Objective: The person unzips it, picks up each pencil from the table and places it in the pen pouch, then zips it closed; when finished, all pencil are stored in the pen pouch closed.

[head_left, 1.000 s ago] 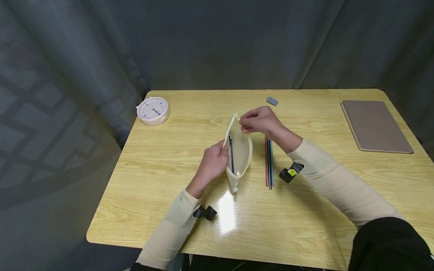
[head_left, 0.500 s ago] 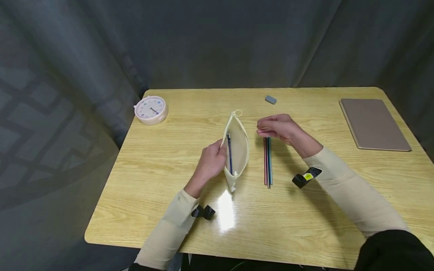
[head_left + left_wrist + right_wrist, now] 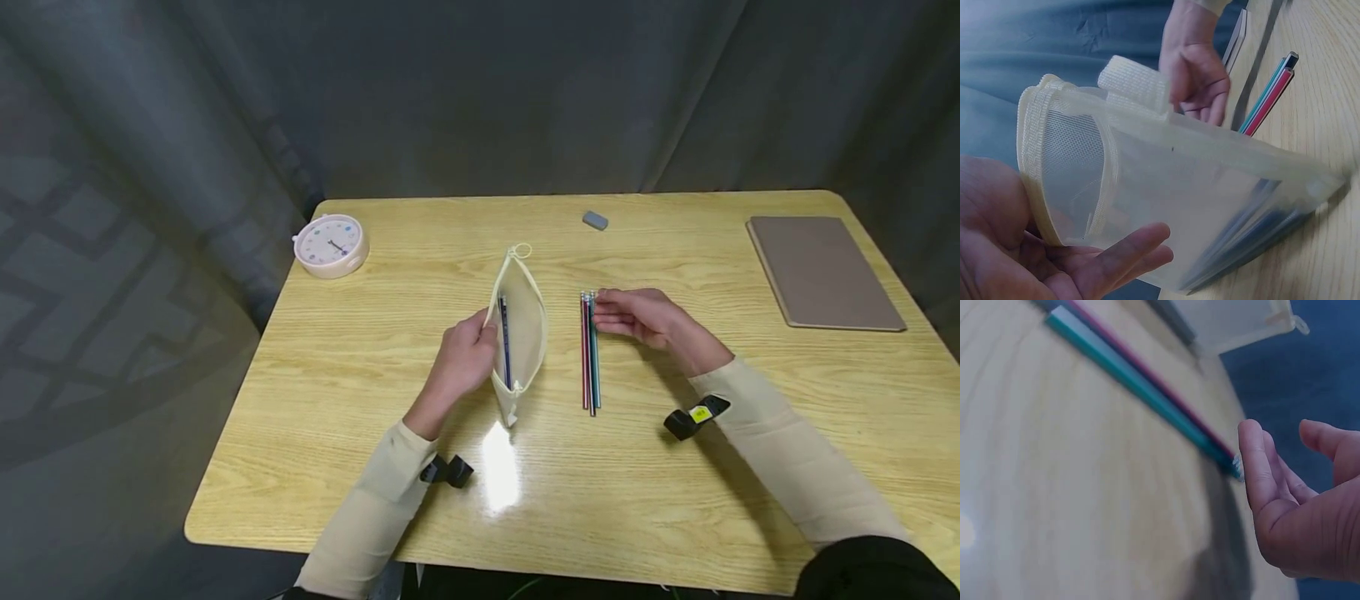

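The cream pouch (image 3: pixel 531 329) stood near the middle of the table (image 3: pixel 337 392), its mouth gaping, with a dark blue pencil (image 3: pixel 506 346) leaning inside along its left wall. A small loop (image 3: pixel 524 250) hung at the far end of the mouth. The left hand (image 3: pixel 463 357) had its grip on the pouch's left edge, thumb at the rim and fingers against the outside. Just right of the pouch, a few pencils (image 3: pixel 589 362), red and teal among them, lay side by side. The right hand's (image 3: pixel 637 315) grip was empty, thumb apart from the extended fingers, at the pencils' far ends; whether the fingertips touched them was hard to tell. Beyond lay a grey eraser (image 3: pixel 596 220). A pink clock (image 3: pixel 330 245) sat at the far left corner, a brown notebook (image 3: pixel 827 273) toward the far right. Dark curtains (image 3: pixel 487 100) hung behind the table.
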The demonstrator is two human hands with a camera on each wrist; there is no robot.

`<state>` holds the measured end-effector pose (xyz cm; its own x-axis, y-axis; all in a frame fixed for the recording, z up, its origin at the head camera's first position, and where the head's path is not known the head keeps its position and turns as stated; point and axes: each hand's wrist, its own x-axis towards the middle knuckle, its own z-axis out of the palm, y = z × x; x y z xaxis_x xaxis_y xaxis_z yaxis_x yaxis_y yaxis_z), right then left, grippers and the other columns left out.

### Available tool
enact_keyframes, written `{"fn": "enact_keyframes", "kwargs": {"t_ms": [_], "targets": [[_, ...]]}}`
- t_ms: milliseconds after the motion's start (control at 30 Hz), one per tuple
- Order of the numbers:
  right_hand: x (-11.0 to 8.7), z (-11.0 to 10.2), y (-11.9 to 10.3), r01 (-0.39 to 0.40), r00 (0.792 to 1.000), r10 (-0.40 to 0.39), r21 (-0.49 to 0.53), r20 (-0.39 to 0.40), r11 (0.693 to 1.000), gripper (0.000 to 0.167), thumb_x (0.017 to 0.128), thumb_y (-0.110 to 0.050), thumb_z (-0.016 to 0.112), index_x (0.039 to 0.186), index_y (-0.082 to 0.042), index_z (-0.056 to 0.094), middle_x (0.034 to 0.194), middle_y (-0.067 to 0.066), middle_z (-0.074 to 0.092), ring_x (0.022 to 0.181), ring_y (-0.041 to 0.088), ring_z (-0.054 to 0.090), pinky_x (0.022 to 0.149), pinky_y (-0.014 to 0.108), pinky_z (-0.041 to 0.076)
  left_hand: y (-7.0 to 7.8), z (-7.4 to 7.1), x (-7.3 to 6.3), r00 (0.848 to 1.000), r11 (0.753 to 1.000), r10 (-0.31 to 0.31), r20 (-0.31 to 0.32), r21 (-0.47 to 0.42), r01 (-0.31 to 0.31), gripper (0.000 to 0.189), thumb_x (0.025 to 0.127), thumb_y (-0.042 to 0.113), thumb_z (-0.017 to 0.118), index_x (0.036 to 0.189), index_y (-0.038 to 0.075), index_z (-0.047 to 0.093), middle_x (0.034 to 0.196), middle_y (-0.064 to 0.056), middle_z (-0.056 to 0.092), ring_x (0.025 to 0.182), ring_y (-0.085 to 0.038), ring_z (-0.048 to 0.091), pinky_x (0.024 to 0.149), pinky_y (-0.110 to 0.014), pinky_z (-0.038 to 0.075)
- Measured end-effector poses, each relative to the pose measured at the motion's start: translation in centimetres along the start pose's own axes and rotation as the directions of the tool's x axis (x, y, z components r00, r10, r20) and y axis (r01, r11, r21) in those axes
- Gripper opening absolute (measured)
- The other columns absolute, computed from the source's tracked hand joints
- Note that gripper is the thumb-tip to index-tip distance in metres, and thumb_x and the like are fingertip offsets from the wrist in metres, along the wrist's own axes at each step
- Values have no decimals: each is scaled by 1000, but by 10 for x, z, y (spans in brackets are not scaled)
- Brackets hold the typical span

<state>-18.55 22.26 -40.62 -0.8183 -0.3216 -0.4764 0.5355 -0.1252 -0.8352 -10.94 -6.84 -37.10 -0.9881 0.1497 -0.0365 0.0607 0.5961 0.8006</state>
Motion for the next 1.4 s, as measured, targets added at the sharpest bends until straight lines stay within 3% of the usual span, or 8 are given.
{"fn": "enact_keyframes", "kwargs": {"t_ms": [233, 367, 533, 833, 900, 1133, 1267, 1400], "targets": [[7, -9, 15, 14, 997, -22, -103, -76, 995, 22, 106, -17, 58, 100, 1, 69, 78, 3, 75, 73, 10, 75, 75, 23, 60, -1, -1, -1, 1000, 1000, 9, 7, -15, -9, 40, 106, 15, 40, 134, -1, 65, 66, -3, 48, 57, -16, 42, 52, -29, 39], [11, -5, 17, 41, 989, -74, -245, -127, 969, 29, 104, -19, 62, 111, 9, 65, 75, -1, 74, 69, 7, 73, 71, 22, 60, -1, -1, -1, 1000, 1000, 17, 6, -23, -17, 40, 106, 16, 41, 132, -2, 66, 65, -3, 49, 55, -15, 43, 50, -28, 37], [15, -1, 15, 20, 981, -82, -325, -177, 945, 32, 101, -15, 67, 117, 14, 65, 70, -2, 72, 62, 6, 71, 65, 21, 60, -1, -1, -1, 1000, 999, 20, 10, -28, -20, 40, 106, 15, 41, 132, -3, 66, 64, -4, 49, 53, -16, 42, 47, -28, 37], [18, 1, 12, -4, 980, -83, -431, -182, 903, 41, 98, -6, 68, 128, 20, 57, 67, -3, 71, 59, 4, 69, 64, 21, 59, -4, -2, 0, 1000, 1000, 14, 1, -27, -14, 38, 105, 15, 42, 128, -1, 68, 66, -5, 50, 57, -18, 46, 50, -30, 39], [17, 3, 11, 6, 979, -103, -482, -175, 876, 40, 97, -6, 68, 127, 21, 58, 68, -3, 72, 60, 4, 69, 64, 21, 59, -4, -2, 0, 1000, 1000, 13, -2, -28, -13, 38, 105, 15, 42, 127, -2, 69, 65, -4, 49, 57, -18, 45, 51, -30, 39], [14, 8, 10, 50, 955, -235, -682, -181, 730, 27, 93, -9, 71, 107, 14, 72, 71, 1, 73, 60, 6, 69, 63, 22, 60, -4, -4, -3, 1000, 999, 11, -4, -41, -11, 39, 106, 16, 41, 128, -2, 68, 66, -4, 50, 57, -17, 45, 50, -29, 39], [14, 7, 13, 37, 953, -226, -664, -200, 747, 31, 91, -8, 69, 111, 16, 70, 69, -1, 73, 59, 5, 69, 63, 22, 60, -4, -4, -3, 1000, 999, 8, -1, -44, -8, 39, 106, 16, 41, 128, -2, 68, 68, -6, 54, 57, -18, 46, 50, -29, 39], [13, 3, 11, 35, 968, -164, -547, -190, 836, 38, 94, -5, 67, 123, 19, 62, 70, -3, 70, 62, 4, 68, 66, 21, 60, -5, -3, -3, 1000, 999, 6, 1, -41, -6, 39, 106, 15, 41, 128, -1, 68, 69, -7, 56, 59, -18, 48, 51, -30, 40]]}}
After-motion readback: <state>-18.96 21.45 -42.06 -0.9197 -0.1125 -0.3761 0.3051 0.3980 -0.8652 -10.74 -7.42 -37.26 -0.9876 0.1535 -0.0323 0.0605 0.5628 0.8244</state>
